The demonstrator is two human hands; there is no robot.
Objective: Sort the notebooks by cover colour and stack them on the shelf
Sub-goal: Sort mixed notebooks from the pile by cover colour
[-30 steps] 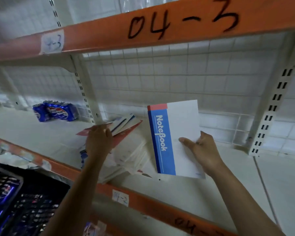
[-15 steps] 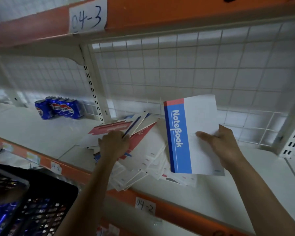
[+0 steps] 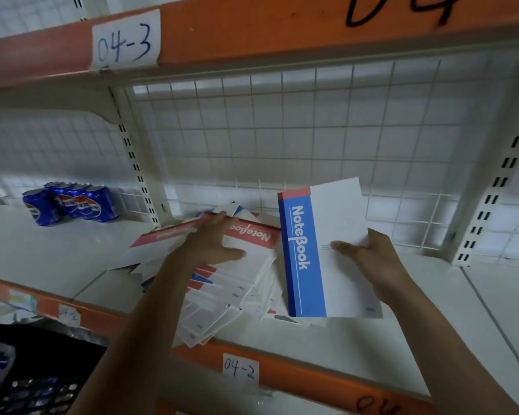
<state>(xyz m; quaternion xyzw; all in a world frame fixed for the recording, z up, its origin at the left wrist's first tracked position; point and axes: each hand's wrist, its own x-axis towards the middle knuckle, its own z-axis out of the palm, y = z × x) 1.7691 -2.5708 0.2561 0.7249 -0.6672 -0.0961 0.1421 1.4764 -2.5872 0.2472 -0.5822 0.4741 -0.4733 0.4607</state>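
A: What's the right hand (image 3: 375, 262) got?

B: A blue-spined notebook (image 3: 324, 250). It's held upright, lifted off the shelf board (image 3: 372, 348), thumb across the white cover and the rest of the fingers behind its right edge. "NoteBook" runs down the blue band, and there's a small red block at the top of the spine

A: And the left hand (image 3: 213, 244)?

B: Lying palm down on a red-banded notebook (image 3: 252, 238), fingers spread and thumb out to the right. That notebook sits on top of the loose pile of notebooks (image 3: 222, 301). I can't tell whether the fingers are curled round its far edge or only pressing on it

A: Where's the pile?

B: On the white shelf, just left of the held notebook, fanned out, with its lower corners sticking out over the orange front rail (image 3: 297, 381). Red and blue bands show among the white covers

A: Anything else on that level?

B: A cluster of blue Pepsi cans (image 3: 69, 202) at the back left, well apart from the pile, past the slotted upright (image 3: 138, 172). The paper labels read "04-2" (image 3: 240, 369) on the rail below and "04-3" (image 3: 125, 40) on the beam above. A dark crate (image 3: 36, 384) shows at the bottom left
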